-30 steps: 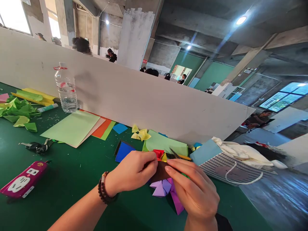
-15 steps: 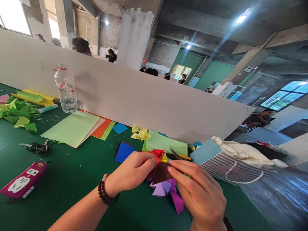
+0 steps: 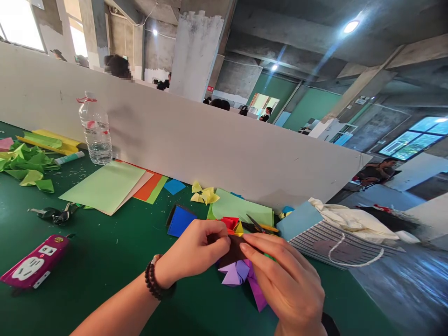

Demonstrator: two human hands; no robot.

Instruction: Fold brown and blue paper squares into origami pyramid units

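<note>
- Surface and room: a green work mat (image 3: 105, 284) covers the table. A white partition board (image 3: 196, 149) stands along its far edge, with a rough concrete pillar (image 3: 196, 56) and a window (image 3: 409, 140) beyond. Other people (image 3: 266, 114) sit past the board, well apart from the hands.
- Containers: at upper left on the mat stands a clear plastic water bottle (image 3: 95, 135), holding some water. At right, a striped tote bag (image 3: 336, 245) with a rope handle lies on its side, a white cloth (image 3: 353, 220) bulging over it. A pale blue card (image 3: 298, 220) lies just beside the cloth.
- Hands: the left hand (image 3: 194, 249), with a bead bracelet (image 3: 152, 277) on its wrist, is clenched, thumb and fingers pinching one side of a dark brown paper (image 3: 234, 251). The right hand (image 3: 285, 275) grips the other side, its fingers (image 3: 266, 249) extended and pressing on the sheet.
- Task's thing: the dark brown paper sits low in the middle of the frame, between the hands, above a purple paper fold (image 3: 241, 275) and just below a red paper fold (image 3: 230, 223). Scissors (image 3: 255, 225) lie just beyond.
- Edges and open room: bare mat stretches left of the hands toward a magenta power strip (image 3: 35, 263) at lower left. The table's near right edge drops to a concrete floor (image 3: 395, 289) past the bag.
</note>
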